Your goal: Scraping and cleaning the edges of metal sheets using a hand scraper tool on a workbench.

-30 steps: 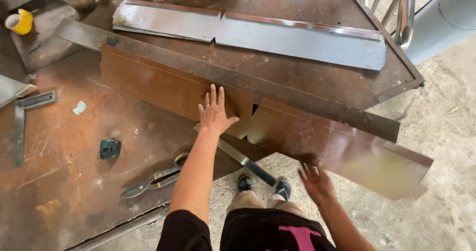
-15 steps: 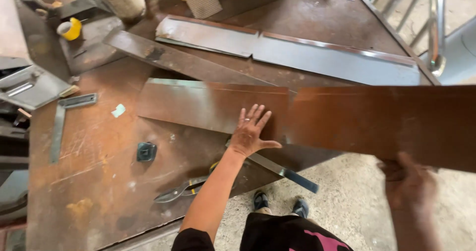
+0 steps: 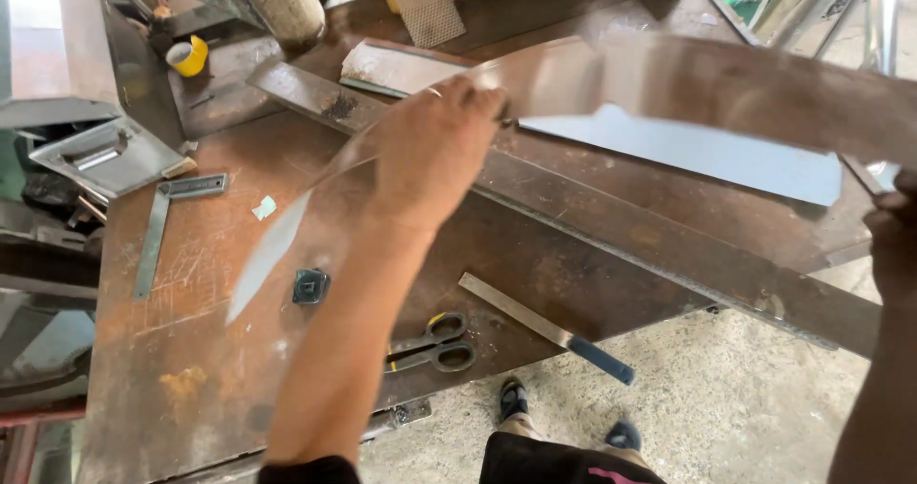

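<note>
Rusty steel workbench (image 3: 210,379) fills most of the view, w/ bare concrete floor (image 3: 745,398) at lower right and my shoes showing by the bench edge; I'm standing at its near side. My left hand (image 3: 435,150) is clamped on the top edge of a long rusty metal sheet (image 3: 726,78), fingers curled over it, thumb side toward me; sheet is up off the bench, tilted and motion-blurred, running from approx. bench centre out past the right edge. My right hand (image 3: 893,240) is at the far right under the sheet's other end; only partly in frame & dark, so can't tell if it's gripping or just propping.

On the bench below: a long rusty flat bar (image 3: 669,255) lying diagonally; a pale grey folded strip (image 3: 707,154) behind it; tin snips (image 3: 435,345) w/ yellow-black handles near the front edge, just beside my left forearm; a flat file (image 3: 544,326) w/ blue handle overhanging the edge; a small dark square block (image 3: 310,286); a try square (image 3: 162,226) at left; a roll of yellow tape (image 3: 188,56) at the back left.
</note>
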